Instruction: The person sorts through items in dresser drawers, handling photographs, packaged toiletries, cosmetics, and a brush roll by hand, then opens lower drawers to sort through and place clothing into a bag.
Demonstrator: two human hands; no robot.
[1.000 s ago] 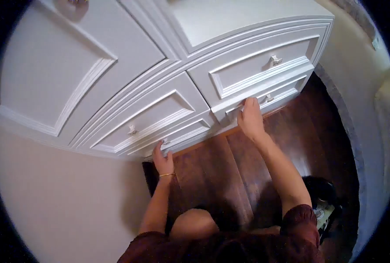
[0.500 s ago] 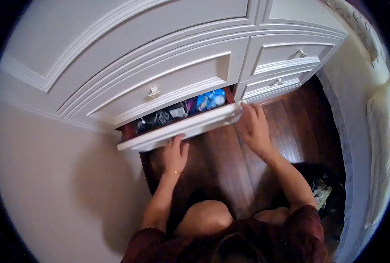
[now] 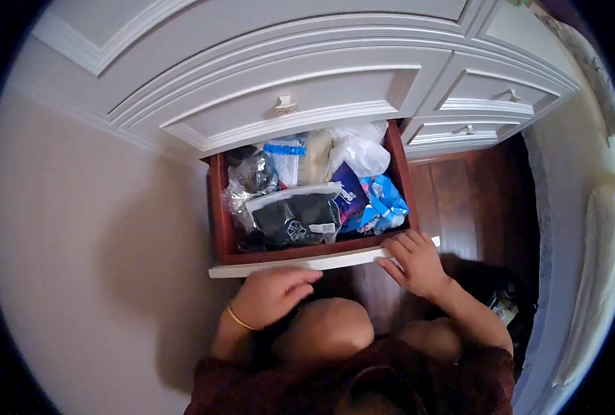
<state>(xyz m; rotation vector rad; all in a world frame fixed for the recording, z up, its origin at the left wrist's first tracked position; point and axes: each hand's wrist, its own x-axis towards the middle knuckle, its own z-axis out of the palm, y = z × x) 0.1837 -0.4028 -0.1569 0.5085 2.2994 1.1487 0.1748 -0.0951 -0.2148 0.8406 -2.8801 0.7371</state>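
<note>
A bottom drawer with red-brown sides and a white front stands pulled out. Inside lie a black pouch with a clear edge, a purple packet, a blue packet, white plastic bags and clear wrappers. My right hand is closed over the top edge of the drawer front near its right end. My left hand, with a bracelet at the wrist, is beside the drawer front at left, fingers apart and holding nothing.
White cabinet drawers rise above and behind the open one, with more drawers at the right. A wall is at the left, a bed edge at the right. A dark bag rests on the wooden floor.
The bottom drawer has gone from shut to far out toward me, baring its contents. My left hand has come off its front, and my right hand has moved nearer with it.
</note>
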